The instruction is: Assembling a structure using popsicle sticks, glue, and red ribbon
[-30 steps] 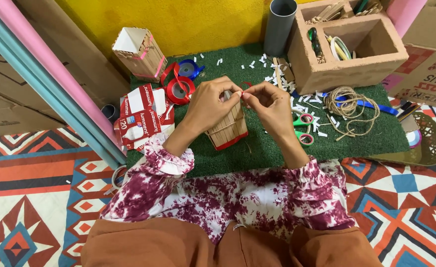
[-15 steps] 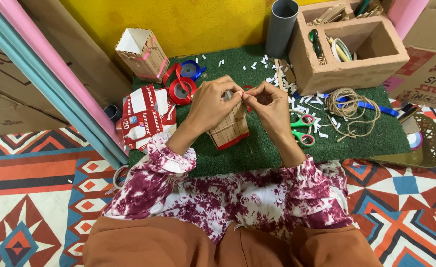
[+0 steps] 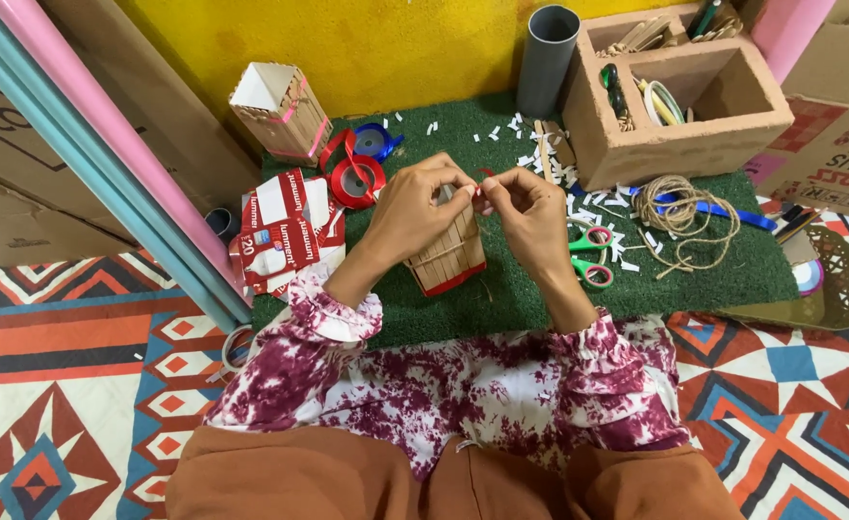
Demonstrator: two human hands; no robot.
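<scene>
small box of flat wooden craft sticks with a red base (image 3: pixel 447 258) stands on the green artificial turf mat (image 3: pixel 540 299), in the middle of the scene, just under both hands. the left hand (image 3: pixel 415 207) rests against the box's top left edge, fingers curled shut. the right hand (image 3: pixel 530 217) is close beside it, and the fingertips of both hands meet above the box, pinching a thin red strip (image 3: pixel 482 178); whether the strip is tied to the box cannot be told.

to the left of the box lie two rolls of ribbon, one red (image 3: pixel 355 178) and one blue (image 3: pixel 376 142), and torn red and white cardboard packaging (image 3: pixel 285 226). farther left and back stands a second, taller box of craft sticks with pink trim (image 3: pixel 285 111). to the right, near the right wrist, lie green and red scissors (image 3: pixel 590 255), then a loose coil of brown twine (image 3: pixel 684 207). white paper scraps (image 3: pixel 540 154) are scattered behind the hands. at the far right a clay-coloured block with compartments (image 3: pixel 680 91) holds tools, beside a grey upright tube (image 3: pixel 547 58).
</scene>
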